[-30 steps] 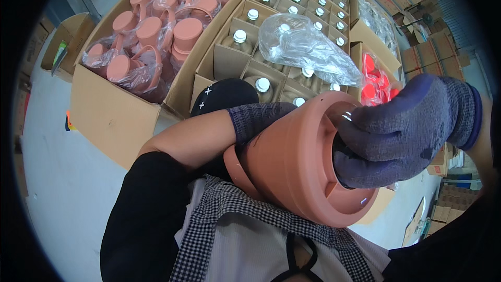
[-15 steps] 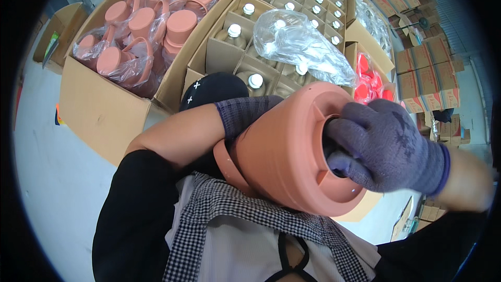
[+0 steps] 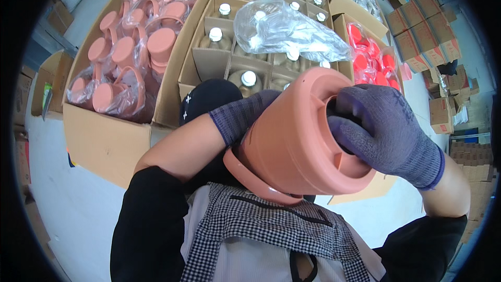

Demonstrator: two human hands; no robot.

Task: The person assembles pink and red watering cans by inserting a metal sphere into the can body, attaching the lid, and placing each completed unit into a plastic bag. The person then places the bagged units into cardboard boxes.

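Note:
A salmon-pink thermos jug casing (image 3: pixel 284 149) lies tilted across my front, its round opening toward the right and its loop handle (image 3: pixel 255 180) hanging on the lower left side. My left hand (image 3: pixel 248 109), in a grey-purple knit glove, wraps behind the casing; its fingers are hidden there. My right hand (image 3: pixel 378 125), gloved alike, bends its fingers and thumb into the opening. Their tips are out of sight, so what they grip inside cannot be made out. A crumpled clear plastic bag (image 3: pixel 287 28) lies on the bottles beyond the casing.
At left stands a carton (image 3: pixel 107 146) of bagged pink jug casings (image 3: pixel 122 51). Divided cartons hold several bottles with white caps (image 3: pixel 215 34). Red parts in plastic (image 3: pixel 373 60) fill a carton at right. Stacked cartons (image 3: pixel 428 36) stand farther right. A black cap-like round thing (image 3: pixel 209 94) is beside my left wrist.
My right hand stays at the opening; its forearm has swung lower and nearer. The casing has turned slightly and shifted right. The view has tilted, so the cartons appear moved.

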